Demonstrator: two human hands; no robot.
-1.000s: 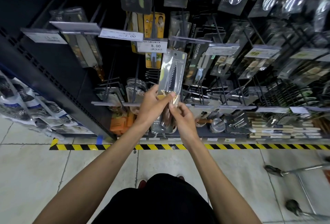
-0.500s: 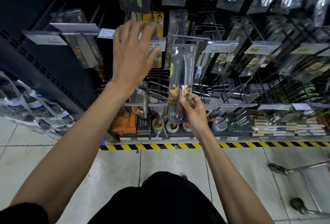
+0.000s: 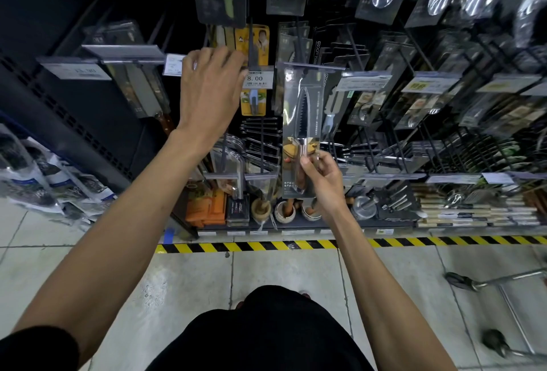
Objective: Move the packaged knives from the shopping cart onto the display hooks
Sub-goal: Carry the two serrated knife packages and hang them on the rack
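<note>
My right hand [image 3: 321, 177] pinches the lower part of a packaged knife [image 3: 303, 110], a serrated blade in a clear blister on a dark card, held upright in front of the display rack. My left hand [image 3: 208, 89] reaches up to the hook row beside the 8.00 price tag [image 3: 257, 78], fingers bent over the hook's end; what they touch is hidden. The yellow packaged peeler [image 3: 255, 45] hangs just right of that hand. The shopping cart [image 3: 500, 290] shows only its wheels and lower frame at the bottom right.
Black display hooks [image 3: 373, 145] carry many packaged kitchen tools across the rack. Cleavers [image 3: 142, 89] hang at the left. Small bowls and orange boxes [image 3: 210, 208] sit on the bottom shelf. A yellow-black tape strip [image 3: 266, 245] marks the floor edge.
My left hand let go of the package and rose to the hook row by the price tag. My right hand lifted the knife package higher and holds it alone.
</note>
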